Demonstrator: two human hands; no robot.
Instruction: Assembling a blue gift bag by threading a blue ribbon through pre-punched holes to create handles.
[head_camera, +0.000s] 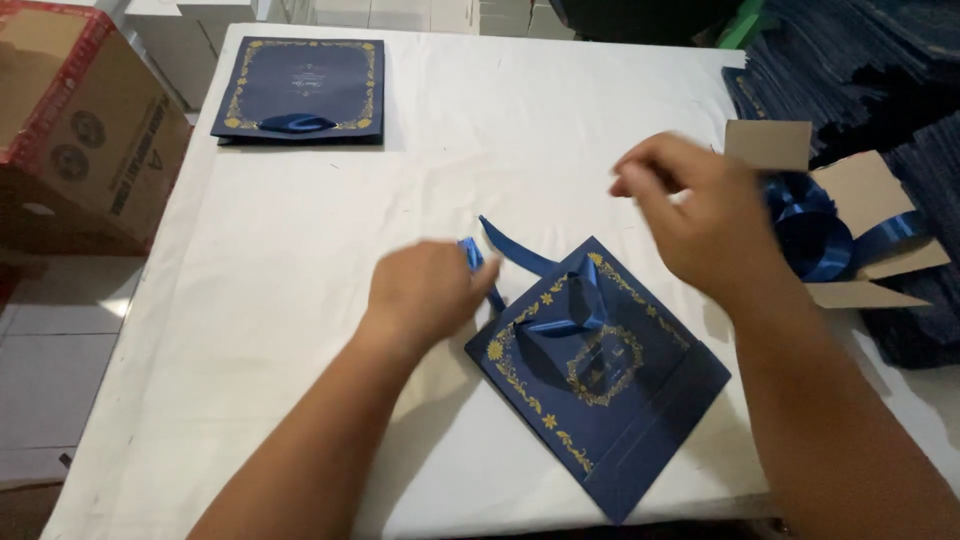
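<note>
Mid ribbon-tying on navy gift bag (600, 400): left hand (425, 292) pinched blue ribbon (520, 258) shut, right hand (700, 215) hovered half-curled, apparently empty; next likely needs pulling snug.

Two flat navy gift bags (600, 390) (300, 85), one open box of ribbon (850, 230), one brown carton (80, 130), two hands (425, 290) (700, 210).

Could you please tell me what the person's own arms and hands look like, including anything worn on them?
Both arms are bare up to the frame edge: no sleeves, gloves or watch in view. The left hand shows no rings or bands. The right hand is motion-blurred at the fingers, so small jewellery there cannot be ruled out.
</note>
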